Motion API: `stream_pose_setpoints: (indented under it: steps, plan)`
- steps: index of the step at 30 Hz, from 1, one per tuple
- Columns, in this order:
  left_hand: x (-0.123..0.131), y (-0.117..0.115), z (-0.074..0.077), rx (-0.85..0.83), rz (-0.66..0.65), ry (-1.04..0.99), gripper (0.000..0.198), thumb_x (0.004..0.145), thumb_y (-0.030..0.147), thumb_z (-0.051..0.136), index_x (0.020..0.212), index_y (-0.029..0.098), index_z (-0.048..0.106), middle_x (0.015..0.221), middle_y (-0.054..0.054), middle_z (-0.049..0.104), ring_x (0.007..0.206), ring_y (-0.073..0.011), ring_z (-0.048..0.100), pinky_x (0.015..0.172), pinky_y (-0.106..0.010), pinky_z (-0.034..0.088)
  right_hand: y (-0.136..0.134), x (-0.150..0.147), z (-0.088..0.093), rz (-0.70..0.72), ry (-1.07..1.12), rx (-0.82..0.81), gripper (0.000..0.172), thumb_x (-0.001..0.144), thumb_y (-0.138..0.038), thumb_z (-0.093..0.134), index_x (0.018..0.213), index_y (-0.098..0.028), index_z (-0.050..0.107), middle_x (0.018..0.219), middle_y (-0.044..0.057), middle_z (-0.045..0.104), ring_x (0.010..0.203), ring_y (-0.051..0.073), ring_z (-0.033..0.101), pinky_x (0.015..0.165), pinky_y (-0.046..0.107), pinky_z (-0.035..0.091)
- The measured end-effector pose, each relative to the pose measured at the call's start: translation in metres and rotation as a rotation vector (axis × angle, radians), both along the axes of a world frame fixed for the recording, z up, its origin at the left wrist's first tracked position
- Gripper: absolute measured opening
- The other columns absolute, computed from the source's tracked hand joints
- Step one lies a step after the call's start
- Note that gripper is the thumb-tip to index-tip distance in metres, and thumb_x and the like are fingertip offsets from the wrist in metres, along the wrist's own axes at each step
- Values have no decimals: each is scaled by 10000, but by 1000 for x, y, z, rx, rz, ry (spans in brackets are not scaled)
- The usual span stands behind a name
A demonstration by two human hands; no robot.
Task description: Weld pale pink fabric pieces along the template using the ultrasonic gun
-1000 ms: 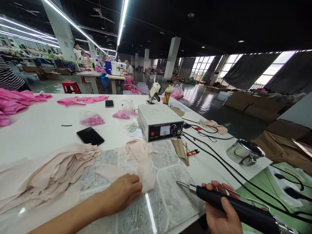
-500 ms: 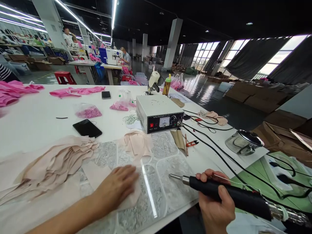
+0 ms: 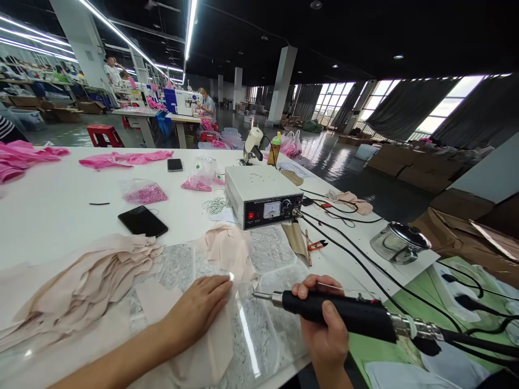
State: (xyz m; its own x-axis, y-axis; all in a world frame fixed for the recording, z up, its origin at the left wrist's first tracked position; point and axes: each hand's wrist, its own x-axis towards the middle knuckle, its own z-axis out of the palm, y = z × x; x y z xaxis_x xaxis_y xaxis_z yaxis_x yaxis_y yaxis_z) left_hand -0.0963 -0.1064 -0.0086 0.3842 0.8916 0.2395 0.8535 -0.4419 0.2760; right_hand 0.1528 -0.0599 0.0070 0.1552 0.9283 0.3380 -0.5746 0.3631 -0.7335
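Note:
My left hand point(image 3: 198, 310) lies flat, fingers stretched, on a beige fabric piece point(image 3: 184, 329) spread over a glass plate point(image 3: 263, 324) on the white table point(image 3: 60, 216). My right hand point(image 3: 324, 329) is wrapped round a black handheld tool point(image 3: 344, 313) with a metal tip that points left, close to my left fingertips. Its black cable point(image 3: 478, 343) runs off to the right. A stack of beige fabric pieces point(image 3: 81, 281) lies left of my left hand. Another beige piece point(image 3: 227, 248) sits in front of a white control box point(image 3: 261, 194).
A black phone point(image 3: 142, 221), bags of pink rings point(image 3: 144, 193), pink cloth point(image 3: 121, 159), red snips point(image 3: 315, 246) and cables point(image 3: 344, 248) lie on the table. A glass pot point(image 3: 399, 243) stands near its right edge. People work at sewing tables in the far background.
My right hand brought the tool left, so its tip is now near my left fingers. My left hand slid the beige piece toward me and stays flat on it.

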Motion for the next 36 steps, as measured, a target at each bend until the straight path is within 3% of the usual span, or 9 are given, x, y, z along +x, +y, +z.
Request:
stream_pose_setpoints:
  steps: [3,8,11,14,19,22,27,30,36]
  plan:
    - [7,26,6,-30,-17,-2,283,999,243,461,1171,195,682,1245,-100,689,1131,-246,662,995,-415,523,-2,-1,0,-12,11,-24,189,786,-372,659,929,-249,677,812,-2,646,647,144,601,691,375,540]
    - [14,57,16,-42,-23,-24,463,992,419,524,1430,271,507,1492,-90,509,1342,-275,515,1058,-429,477,-2,13,2,-118,-28,-26,193,786,-377,652,926,-245,674,809,-3,644,635,148,590,711,403,534]
    - [12,42,11,-17,24,-43,424,1010,386,488,1405,237,526,1455,-111,542,1319,-283,534,1071,-452,469,-3,23,2,-141,-43,6,206,779,-385,658,928,-245,672,803,-7,643,631,143,586,704,389,520]
    - [7,14,-7,3,36,-34,413,1019,347,461,1389,185,545,1395,-161,585,1266,-323,575,1047,-518,486,-4,28,1,-147,-41,8,197,785,-380,646,936,-254,664,799,-14,640,630,139,575,695,380,502]
    - [6,-19,-33,59,-91,15,489,1028,430,452,1489,266,445,1554,-105,412,1425,-365,381,1115,-577,402,-5,30,1,-180,-45,5,200,800,-385,625,947,-253,655,811,-11,628,644,141,564,681,378,490]
    - [2,-34,-29,9,-228,72,508,1042,382,431,1539,331,341,1554,-28,423,1452,-291,354,1173,-506,349,-7,33,2,-168,-26,37,206,787,-368,640,949,-244,668,806,-9,634,630,136,571,662,360,502]
    - [-6,-53,-13,16,-205,42,467,1058,444,352,1521,385,360,1555,15,424,1433,-246,398,1203,-485,297,-5,26,3,-136,-7,58,193,803,-339,641,962,-238,680,817,-11,650,635,123,589,669,329,526]
    - [-5,-50,-8,34,-136,34,465,1071,418,322,1531,354,348,1583,-10,378,1435,-240,395,1189,-469,328,-1,10,4,-70,2,71,184,814,-331,641,972,-245,679,835,-13,648,661,125,602,695,337,543]
    - [1,-29,-10,69,-216,41,413,1075,320,367,1480,275,440,1450,-38,559,1370,-200,484,1226,-452,257,12,-21,3,44,-105,108,188,832,-375,668,987,-268,659,838,-11,644,688,143,621,704,357,553]
